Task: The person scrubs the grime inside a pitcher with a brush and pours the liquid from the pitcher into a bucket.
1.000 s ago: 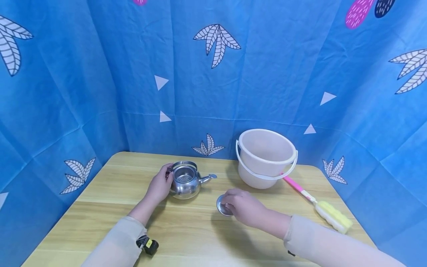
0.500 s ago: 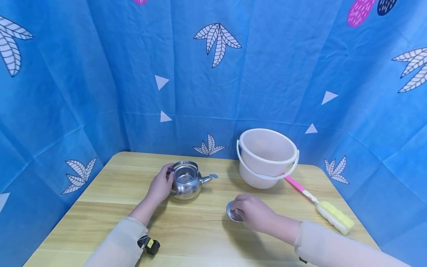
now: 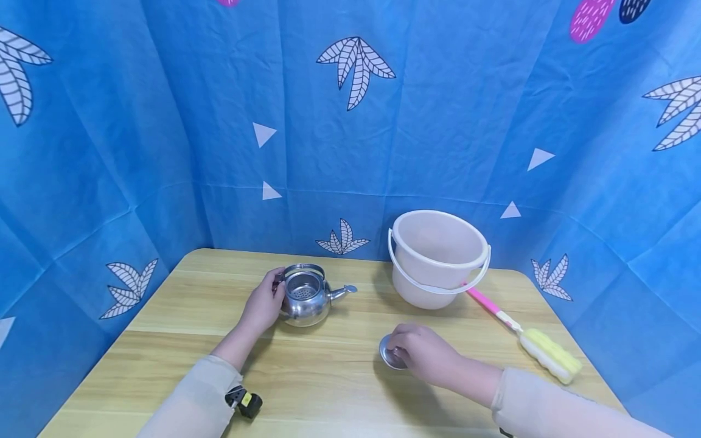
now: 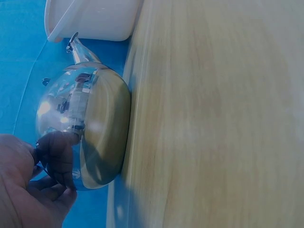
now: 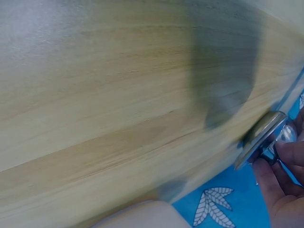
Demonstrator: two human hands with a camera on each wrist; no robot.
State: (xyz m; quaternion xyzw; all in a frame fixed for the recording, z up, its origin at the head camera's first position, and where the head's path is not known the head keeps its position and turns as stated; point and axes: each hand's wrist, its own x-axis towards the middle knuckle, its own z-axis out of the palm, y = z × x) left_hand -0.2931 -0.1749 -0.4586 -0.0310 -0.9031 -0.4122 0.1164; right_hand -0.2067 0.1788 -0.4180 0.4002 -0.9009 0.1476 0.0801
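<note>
A shiny metal teapot (image 3: 308, 311) stands on the table left of centre, its top uncovered and a perforated strainer (image 3: 302, 292) inside the opening. Its spout points right. My left hand (image 3: 264, 305) holds the teapot at its left side, by the handle; the left wrist view shows the fingers curled beside the round body (image 4: 102, 128). To the right, above the table, my right hand (image 3: 426, 356) pinches the knob of a small round metal lid (image 3: 387, 354). In the right wrist view the lid (image 5: 260, 137) is tilted, with thumb and fingers around its knob.
A white bucket (image 3: 438, 283) with its handle hanging forward stands at the back right. Beside it lies a sponge brush (image 3: 549, 354) with a pink and white handle. Blue patterned cloth (image 3: 339, 152) surrounds the wooden table (image 3: 306, 389) behind and at both sides.
My right hand has moved right and slightly toward me with the lid, away from the teapot. The left hand and teapot have stayed in place.
</note>
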